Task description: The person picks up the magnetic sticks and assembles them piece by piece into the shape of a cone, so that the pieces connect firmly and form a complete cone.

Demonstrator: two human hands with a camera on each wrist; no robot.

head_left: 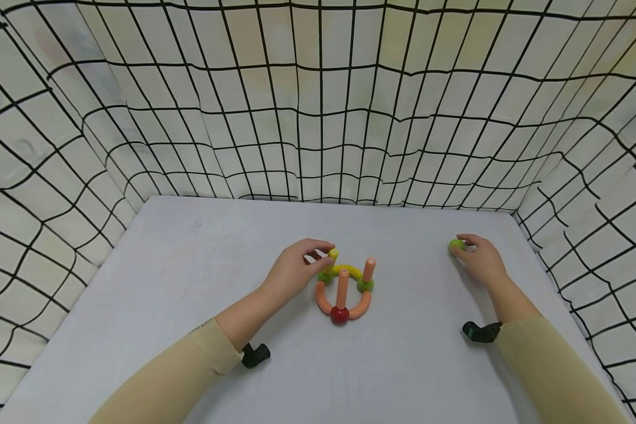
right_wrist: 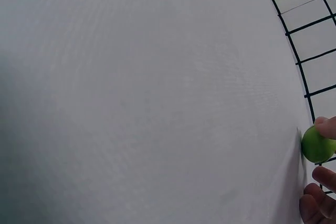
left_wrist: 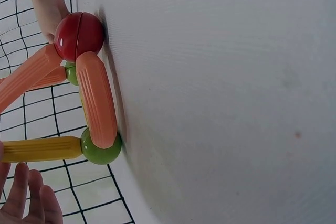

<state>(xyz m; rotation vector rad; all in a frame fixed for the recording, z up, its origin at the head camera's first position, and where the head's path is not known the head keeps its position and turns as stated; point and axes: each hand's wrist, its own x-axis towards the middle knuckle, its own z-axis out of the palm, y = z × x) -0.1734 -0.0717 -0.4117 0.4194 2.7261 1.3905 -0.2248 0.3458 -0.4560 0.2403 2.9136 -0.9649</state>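
A toy structure of balls and sticks stands on the table: curved orange sticks (head_left: 322, 297) and a curved yellow stick (head_left: 348, 270) form a ring through a red ball (head_left: 340, 315) and two green balls (head_left: 365, 285). Straight orange sticks (head_left: 342, 290) rise from the red ball and the right green ball. From the left green ball (left_wrist: 101, 147) rises a straight yellow stick (left_wrist: 44, 149), its top pinched between thumb and fingers of my left hand (head_left: 294, 268). Off to the right, my right hand (head_left: 482, 262) grips a loose green ball (right_wrist: 317, 144) at the table surface.
White cloth covers the table (head_left: 403, 365). Black netting (head_left: 320, 112) over pale walls surrounds its back and sides. Dark wrist devices (head_left: 256, 355) sit at both sleeve cuffs.
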